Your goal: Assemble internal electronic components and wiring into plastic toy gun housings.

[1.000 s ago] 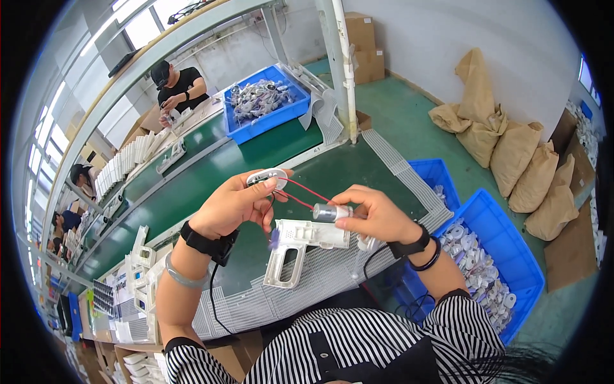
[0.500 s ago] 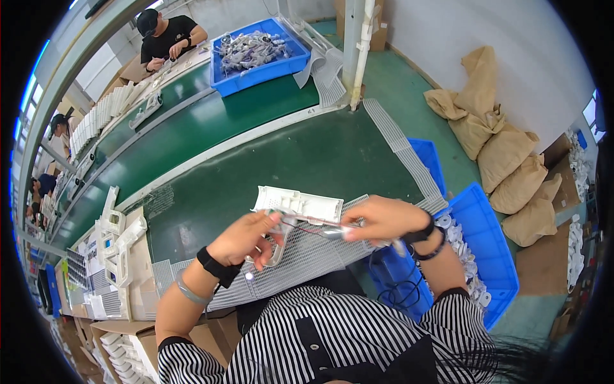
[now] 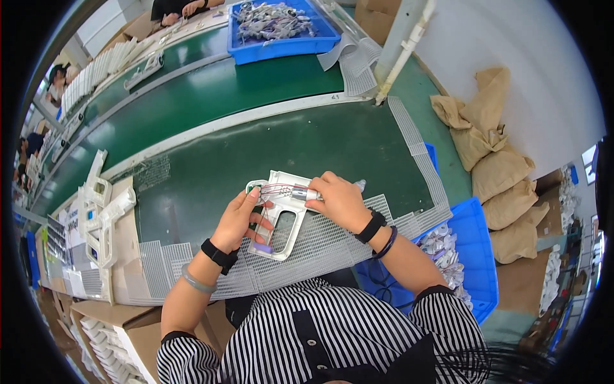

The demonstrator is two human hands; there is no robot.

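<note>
A white pistol-shaped plastic housing half (image 3: 281, 214) lies flat on a white mesh mat (image 3: 332, 240) at the near edge of the green bench. My left hand (image 3: 242, 217) rests on the housing's handle part, fingers pressing at its left rim. My right hand (image 3: 339, 200) pinches a small silver cylindrical motor (image 3: 306, 192) over the housing's barrel part. Thin red wires (image 3: 276, 188) run from the motor toward my left fingertips.
A blue bin (image 3: 476, 256) of small white parts sits at my right. Stacked white housings (image 3: 96, 217) stand at the left. A second blue bin (image 3: 281, 25) lies across the green conveyor (image 3: 211, 96). Tan sacks (image 3: 492, 166) line the wall; other people work far left and behind.
Both hands have come down from holding the wired motor in the air to the housing on the mat. The motor now sits over the housing's barrel, and my view has tilted downward.
</note>
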